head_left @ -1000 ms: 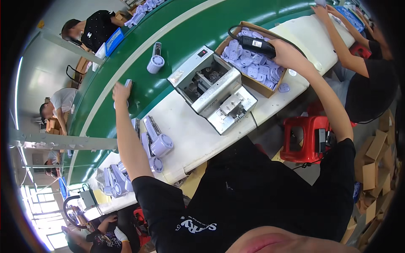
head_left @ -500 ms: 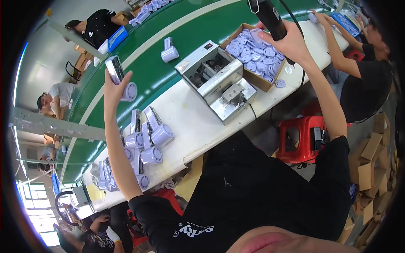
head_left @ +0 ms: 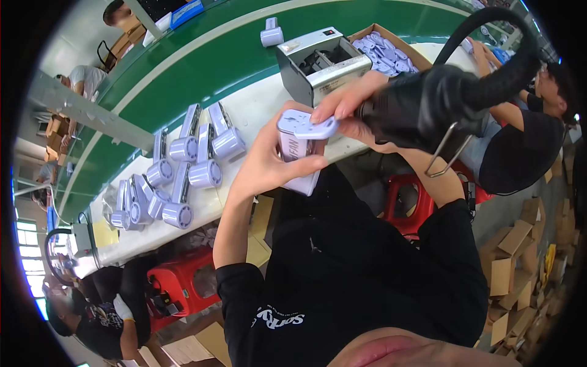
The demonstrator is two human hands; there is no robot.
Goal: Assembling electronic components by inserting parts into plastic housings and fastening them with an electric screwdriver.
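Observation:
My left hand [head_left: 272, 162] grips a lilac rectangular fan body [head_left: 296, 153] close in front of me, above the table's near edge. My right hand [head_left: 354, 113] holds a black electric screwdriver [head_left: 428, 104] with a thick black cable, and its fingertips press a small lilac cover piece [head_left: 315, 127] onto the top of the fan body. Both hands meet at that part.
Several finished lilac handheld fans [head_left: 183, 171] lie on the white table [head_left: 257, 110] to my left. A grey box machine [head_left: 321, 61] and a cardboard box of lilac parts [head_left: 388, 52] stand behind. A green conveyor belt [head_left: 202, 67] carries one fan [head_left: 271, 32]. Other people work at right and left; red stools stand below.
My left hand came back from the conveyor side with the fan body to in front of me. My right hand brought the screwdriver and a cover piece from the cardboard box down onto it.

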